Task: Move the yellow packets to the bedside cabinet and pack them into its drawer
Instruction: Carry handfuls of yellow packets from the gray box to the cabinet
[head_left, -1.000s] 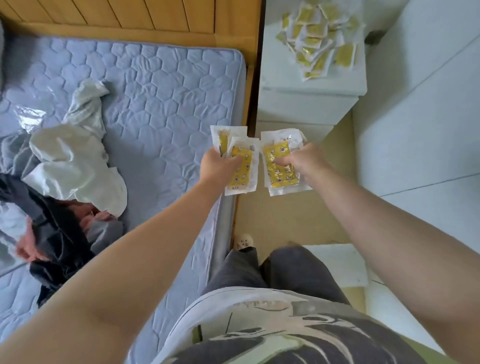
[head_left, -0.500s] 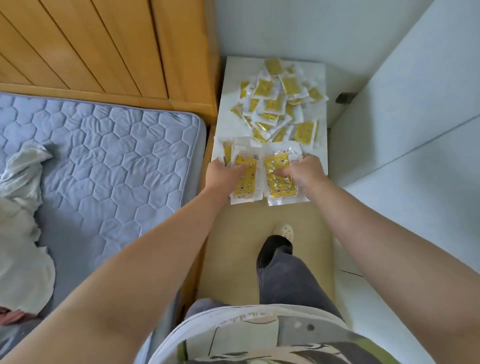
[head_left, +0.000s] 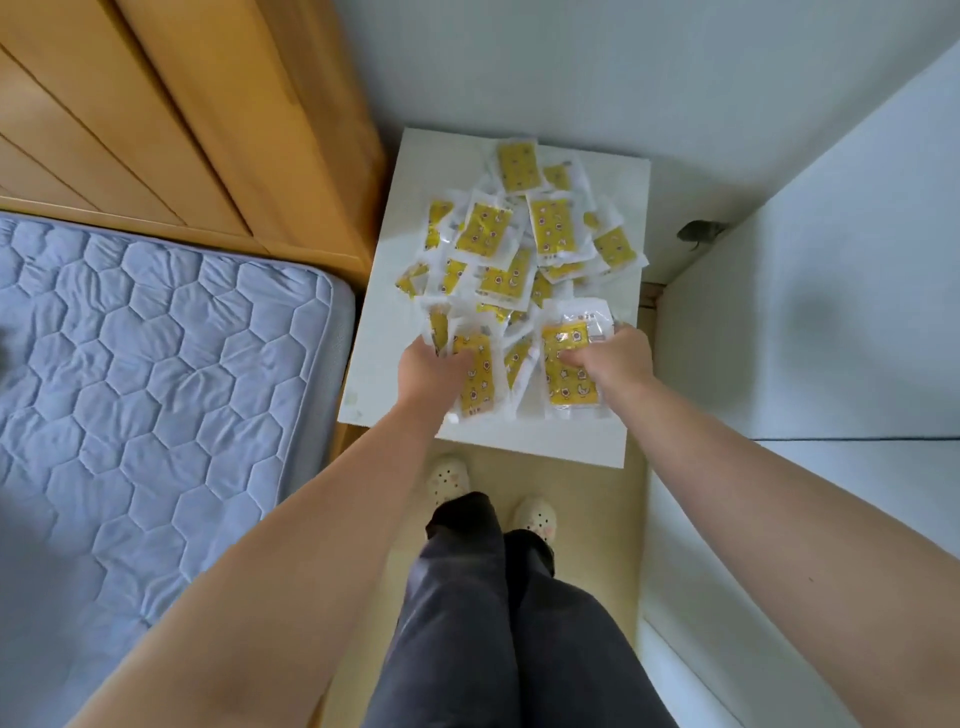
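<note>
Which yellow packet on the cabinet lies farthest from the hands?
The packet at the far end of the pile, nearest the wall; all others lie closer.

Showing yellow packets (head_left: 488, 231) in a loose heap: flat clear wrappers with white edges, each carrying a yellow panel printed with small figures. Overlapping and tilting every which way, covering the far and middle part of the white top of the bedside cabinet (head_left: 384, 332), itself standing just beside the head end of the bed (head_left: 156, 389). Being gripped in two further bundles over the near part of that top, right at the heap's near edge: one fanned in the fingers of the left hand (head_left: 431, 369), the other in the fingers of the right hand (head_left: 618, 358), showing yellow faces upward.
</note>
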